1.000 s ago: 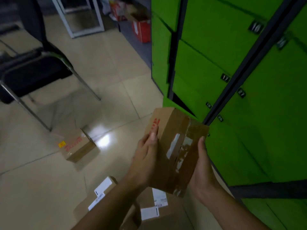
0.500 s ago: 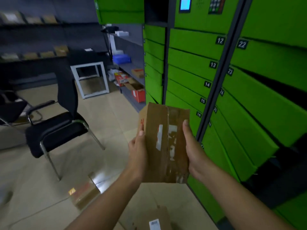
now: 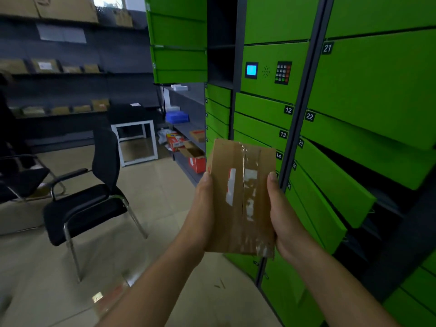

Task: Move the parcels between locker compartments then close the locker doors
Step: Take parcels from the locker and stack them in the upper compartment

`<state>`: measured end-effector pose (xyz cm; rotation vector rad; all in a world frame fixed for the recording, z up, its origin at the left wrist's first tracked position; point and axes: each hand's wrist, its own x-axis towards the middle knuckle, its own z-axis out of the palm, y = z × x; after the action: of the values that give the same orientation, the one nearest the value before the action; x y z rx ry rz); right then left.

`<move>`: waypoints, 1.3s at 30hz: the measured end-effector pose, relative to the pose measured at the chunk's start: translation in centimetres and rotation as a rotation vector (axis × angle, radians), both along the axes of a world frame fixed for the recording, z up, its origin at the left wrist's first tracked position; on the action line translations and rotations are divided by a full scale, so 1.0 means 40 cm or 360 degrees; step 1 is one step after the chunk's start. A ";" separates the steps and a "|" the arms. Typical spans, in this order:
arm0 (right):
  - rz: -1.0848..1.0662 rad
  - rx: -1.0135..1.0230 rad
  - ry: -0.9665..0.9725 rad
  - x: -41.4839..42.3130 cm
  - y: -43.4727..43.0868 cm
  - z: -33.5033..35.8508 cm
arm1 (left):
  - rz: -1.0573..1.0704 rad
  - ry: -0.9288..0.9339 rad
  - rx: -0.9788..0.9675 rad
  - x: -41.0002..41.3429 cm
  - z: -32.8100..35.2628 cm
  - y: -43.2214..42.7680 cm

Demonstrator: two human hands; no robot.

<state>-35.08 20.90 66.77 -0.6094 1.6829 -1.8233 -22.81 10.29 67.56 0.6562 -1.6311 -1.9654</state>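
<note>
Head view showed me one brown parcel (image 3: 238, 208) with torn tape; left hand (image 3: 200, 208) and right hand (image 3: 284, 215) pressed thumbs on its sides.

A parcel pickup room: green numbered lockers (image 3: 271, 119), keypad (image 3: 282, 72), shelves (image 3: 59, 74) holding packages.

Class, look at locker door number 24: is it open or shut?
Open: door 24 angles outward from its hinged side, its free edge standing well clear, with dark space showing behind it.
</note>
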 end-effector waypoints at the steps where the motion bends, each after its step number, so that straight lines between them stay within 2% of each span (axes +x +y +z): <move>1: 0.0002 -0.0019 -0.0031 -0.004 0.008 0.004 | 0.0002 0.0012 0.0031 0.000 0.010 0.012; 8: -0.0030 -0.0097 0.0015 -0.060 0.025 0.047 | 0.0014 -0.0055 0.0074 -0.055 0.053 0.022; 16: -0.0021 -0.0018 0.0050 -0.106 0.037 0.082 | -0.0019 -0.0069 0.0162 -0.113 0.072 0.014; 20: -0.0030 -0.0169 -0.0075 -0.134 0.057 0.088 | 0.0076 0.0004 0.0104 -0.138 0.084 0.000; 23: -0.0022 -0.0323 -0.0163 -0.143 0.054 0.080 | 0.0133 -0.0060 0.0127 -0.160 0.077 -0.011; 26: 0.0016 -0.0436 -0.0145 -0.133 0.038 0.069 | 0.0070 -0.0169 0.0242 -0.176 0.072 -0.019; 30: -0.0024 -0.0568 -0.0095 -0.142 0.019 0.073 | -0.0086 -0.0254 0.0231 -0.174 0.099 -0.036; 33: -0.0029 -0.0447 0.0022 -0.162 0.023 0.125 | -0.0091 -0.0225 0.0137 -0.163 0.132 -0.057; 39: 0.0199 -0.0150 -0.0087 -0.257 0.072 0.277 | 0.0035 -0.0113 -0.0234 -0.132 0.177 -0.114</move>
<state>-45.36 23.76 77.85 -0.6825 1.4962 -1.8206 -28.10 5.74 74.63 0.6906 -1.7833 -1.8048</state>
